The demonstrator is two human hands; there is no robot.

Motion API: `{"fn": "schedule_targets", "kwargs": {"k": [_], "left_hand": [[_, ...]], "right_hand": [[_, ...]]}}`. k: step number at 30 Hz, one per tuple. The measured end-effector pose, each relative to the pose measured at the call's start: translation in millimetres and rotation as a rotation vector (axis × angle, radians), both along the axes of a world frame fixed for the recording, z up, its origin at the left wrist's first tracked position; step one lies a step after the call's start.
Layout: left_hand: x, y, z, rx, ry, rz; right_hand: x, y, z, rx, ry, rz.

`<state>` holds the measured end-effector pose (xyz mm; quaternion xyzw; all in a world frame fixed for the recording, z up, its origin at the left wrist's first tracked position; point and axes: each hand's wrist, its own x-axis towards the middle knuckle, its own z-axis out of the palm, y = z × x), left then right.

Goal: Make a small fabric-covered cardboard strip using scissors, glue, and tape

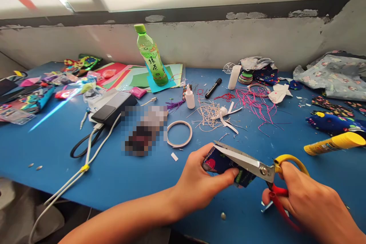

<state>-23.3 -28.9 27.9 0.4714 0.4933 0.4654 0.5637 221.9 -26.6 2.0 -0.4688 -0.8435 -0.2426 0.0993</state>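
Between the thumb and fingers of my left hand (201, 181) is a dark blue patterned fabric piece (221, 163), held above the table's front part. My right hand (307, 194) grips a pair of scissors (257, 167) with one yellow and one red handle. The scissor blades lie along the upper edge of the fabric, slightly parted, pointing left. Whether they are cutting through it I cannot tell. My fingertips behind the fabric are hidden. A small roundish metallic piece (223, 216) lies on the table below my hands.
Beyond my hands are a white ring (179, 146), tangled white cord (210, 116), pink cord (254, 101), a small white bottle (190, 98) and a black marker (213, 88). A yellow glue stick (334, 143) lies at right. A green tea bottle (153, 59) stands farther back. Cables and a power bank (114, 108) occupy the left.
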Motion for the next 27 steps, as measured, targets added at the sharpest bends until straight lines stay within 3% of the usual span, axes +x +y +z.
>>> {"fn": "schedule_targets", "kwargs": {"k": [5,13,17,19,23,27], "left_hand": [[1.2,-0.4,0.5,0.010,-0.037,-0.039],[1.8,-0.9,-3.1,-0.016,-0.052,-0.060],[0.7,-0.8,-1.5,-0.013,-0.002,-0.046],[0.3,-0.7,-1.0,-0.001,0.033,-0.036],[-0.2,0.1,-0.1,0.030,0.042,-0.018],[-3.6,4.5,0.6,0.038,-0.019,0.015]], "right_hand": [[-2.9,-1.2,-0.1,-0.043,0.038,-0.050],[7.4,1.0,-0.4,-0.004,0.021,0.001],[13.9,9.7,2.1,-0.323,0.214,0.009],[13.3,14.6,5.6,-0.479,0.310,-0.049],[10.1,20.8,11.8,-0.551,0.355,-0.195],[15.4,24.2,12.6,-0.592,0.399,-0.210]]}}
